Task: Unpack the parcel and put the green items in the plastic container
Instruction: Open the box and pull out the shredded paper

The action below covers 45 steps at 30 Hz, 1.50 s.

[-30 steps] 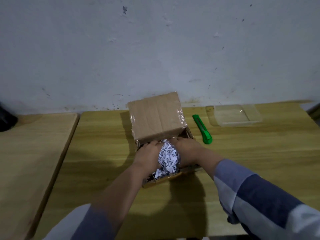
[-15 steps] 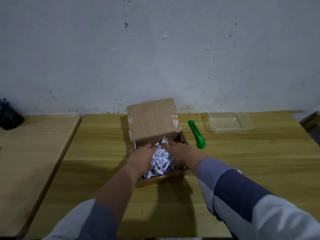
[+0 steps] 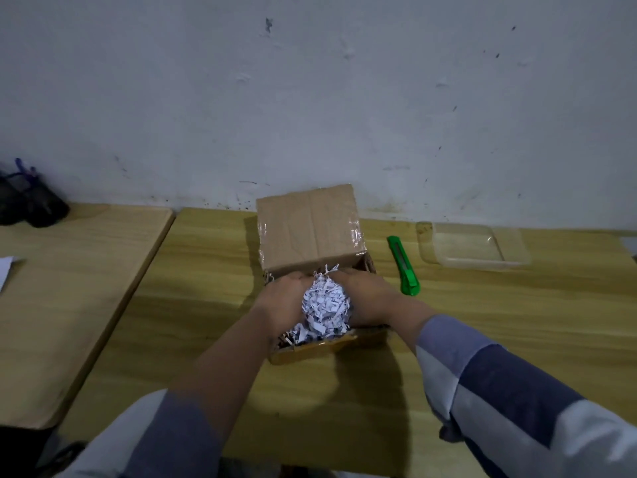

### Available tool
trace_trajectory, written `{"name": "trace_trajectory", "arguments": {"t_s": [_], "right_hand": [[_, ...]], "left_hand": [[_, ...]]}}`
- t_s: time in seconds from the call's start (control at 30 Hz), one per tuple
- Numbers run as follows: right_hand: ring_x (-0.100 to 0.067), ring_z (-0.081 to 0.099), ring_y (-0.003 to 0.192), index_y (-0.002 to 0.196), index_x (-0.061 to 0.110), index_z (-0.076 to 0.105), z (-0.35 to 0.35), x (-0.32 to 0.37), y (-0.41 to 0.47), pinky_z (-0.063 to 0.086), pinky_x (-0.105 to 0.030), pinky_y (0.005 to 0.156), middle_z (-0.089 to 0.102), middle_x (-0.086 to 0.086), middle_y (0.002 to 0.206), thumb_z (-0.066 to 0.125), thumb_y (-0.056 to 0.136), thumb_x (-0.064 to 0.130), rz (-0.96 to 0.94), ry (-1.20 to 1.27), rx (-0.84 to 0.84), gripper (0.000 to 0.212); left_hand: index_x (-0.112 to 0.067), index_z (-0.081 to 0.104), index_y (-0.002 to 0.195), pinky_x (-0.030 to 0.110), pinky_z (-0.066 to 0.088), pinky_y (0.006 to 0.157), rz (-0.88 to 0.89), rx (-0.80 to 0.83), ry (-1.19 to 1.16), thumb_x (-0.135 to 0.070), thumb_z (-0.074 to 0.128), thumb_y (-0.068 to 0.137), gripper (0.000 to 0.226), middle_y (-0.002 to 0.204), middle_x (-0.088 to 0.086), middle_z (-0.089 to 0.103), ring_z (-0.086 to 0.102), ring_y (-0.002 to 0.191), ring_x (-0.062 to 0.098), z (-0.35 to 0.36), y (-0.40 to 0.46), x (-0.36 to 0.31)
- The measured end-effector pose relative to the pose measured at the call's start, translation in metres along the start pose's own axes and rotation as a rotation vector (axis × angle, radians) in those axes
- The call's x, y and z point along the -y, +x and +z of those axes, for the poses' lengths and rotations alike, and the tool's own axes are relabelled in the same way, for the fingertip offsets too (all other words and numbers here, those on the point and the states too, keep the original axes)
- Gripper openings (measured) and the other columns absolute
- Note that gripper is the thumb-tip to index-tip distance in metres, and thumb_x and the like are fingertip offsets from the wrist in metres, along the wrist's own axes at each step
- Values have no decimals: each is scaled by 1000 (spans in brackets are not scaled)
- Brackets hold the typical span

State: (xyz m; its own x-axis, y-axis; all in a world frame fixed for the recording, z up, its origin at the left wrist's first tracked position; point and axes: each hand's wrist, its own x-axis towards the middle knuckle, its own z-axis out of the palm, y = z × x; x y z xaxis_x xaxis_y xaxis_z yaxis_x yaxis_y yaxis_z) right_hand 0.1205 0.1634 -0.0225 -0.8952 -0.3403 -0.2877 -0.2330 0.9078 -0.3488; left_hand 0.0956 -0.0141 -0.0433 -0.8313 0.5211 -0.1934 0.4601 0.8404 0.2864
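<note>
The open cardboard parcel (image 3: 310, 232) stands on the wooden table with its lid flap raised at the back. My left hand (image 3: 282, 301) and my right hand (image 3: 367, 298) cup a wad of white shredded paper (image 3: 325, 308) between them, just above the box opening. More shreds lie in the box below. Whatever else the box holds is hidden. A green utility knife (image 3: 404, 265) lies on the table right of the box. The clear plastic container (image 3: 472, 246) sits further right, near the wall.
A second wooden table (image 3: 69, 288) adjoins on the left, with a narrow gap between them. A dark object (image 3: 29, 201) sits at its far corner by the wall. A white sheet's corner (image 3: 7, 270) shows at the left edge.
Both hands have gathered the shredded paper into a tighter wad and raised it slightly out of the box. The box, knife and container have stayed in place.
</note>
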Motion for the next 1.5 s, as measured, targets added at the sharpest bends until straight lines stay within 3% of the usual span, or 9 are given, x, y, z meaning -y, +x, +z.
{"name": "trace_trajectory", "arguments": {"t_s": [0.27, 0.53, 0.67, 0.77, 1.0, 1.1, 1.27, 1.4, 1.5], "right_hand": [[-25, 52, 115, 135, 26, 42, -65, -6, -13, 43, -32, 90, 56, -5, 125, 75, 69, 25, -59, -18, -182, 74], [-24, 52, 117, 134, 27, 45, -73, -76, -82, 44, -32, 94, 57, -4, 126, 74, 69, 27, 84, 12, -244, 71], [-26, 55, 107, 135, 24, 44, -53, -127, -133, 45, -30, 88, 56, -8, 117, 74, 67, 22, 237, 95, -250, 74], [-27, 55, 111, 137, 24, 42, -25, -160, -161, 47, -33, 91, 54, -8, 124, 77, 64, 22, 337, 157, -239, 81], [-26, 39, 127, 145, 29, 25, 39, -206, -187, 29, -30, 98, 47, -1, 138, 74, 62, 39, 429, 204, -166, 97], [-30, 36, 129, 145, 41, 12, 39, -211, -185, 34, -45, 103, 40, 1, 141, 65, 58, 54, 454, 162, -136, 102], [-31, 26, 133, 149, 36, 12, 17, -214, -190, 27, -46, 111, 27, -2, 150, 78, 66, 32, 443, 200, 1, 106], [-32, 28, 137, 147, 30, 23, -16, -208, -189, 26, -41, 115, 28, -6, 153, 75, 75, 30, 433, 226, 67, 89], [-26, 42, 133, 136, 20, 48, -39, -194, -187, 32, -35, 109, 45, -8, 145, 64, 85, 37, 424, 313, -49, 56]], "left_hand": [[-24, 61, 122, 36, 49, 87, 36, -195, -47, -24, 69, 82, 41, 115, 1, 61, 57, 104, 22, -59, 11, -25], [-30, 60, 120, 32, 47, 82, 145, -125, -23, -31, 64, 85, 35, 116, 2, 60, 58, 105, 25, -48, 49, -116], [-25, 53, 131, 30, 43, 77, 227, -44, -43, -13, 70, 81, 54, 123, 2, 55, 56, 110, 25, -7, 67, -175], [-21, 46, 137, 37, 46, 93, 258, 39, -49, -8, 70, 80, 64, 135, 4, 48, 47, 124, 27, 25, 75, -211], [-21, 15, 152, 42, 30, 111, 301, 237, 25, -26, 76, 77, 97, 153, 1, 26, 27, 138, 26, 91, 78, -234], [-24, 12, 152, 44, 31, 110, 294, 237, 39, -32, 75, 77, 99, 153, 1, 26, 26, 138, 26, 91, 81, -231], [-26, 13, 152, 40, 29, 111, 261, 260, 21, -29, 76, 76, 99, 155, 0, 25, 24, 139, 25, 82, 77, -230], [-32, 9, 152, 42, 25, 113, 232, 281, 46, -35, 76, 74, 103, 157, -4, 20, 19, 141, 24, 65, 71, -228], [-32, 12, 151, 45, 19, 116, 217, 266, 32, -41, 74, 75, 99, 158, -3, 19, 14, 143, 25, 48, 69, -228]]}}
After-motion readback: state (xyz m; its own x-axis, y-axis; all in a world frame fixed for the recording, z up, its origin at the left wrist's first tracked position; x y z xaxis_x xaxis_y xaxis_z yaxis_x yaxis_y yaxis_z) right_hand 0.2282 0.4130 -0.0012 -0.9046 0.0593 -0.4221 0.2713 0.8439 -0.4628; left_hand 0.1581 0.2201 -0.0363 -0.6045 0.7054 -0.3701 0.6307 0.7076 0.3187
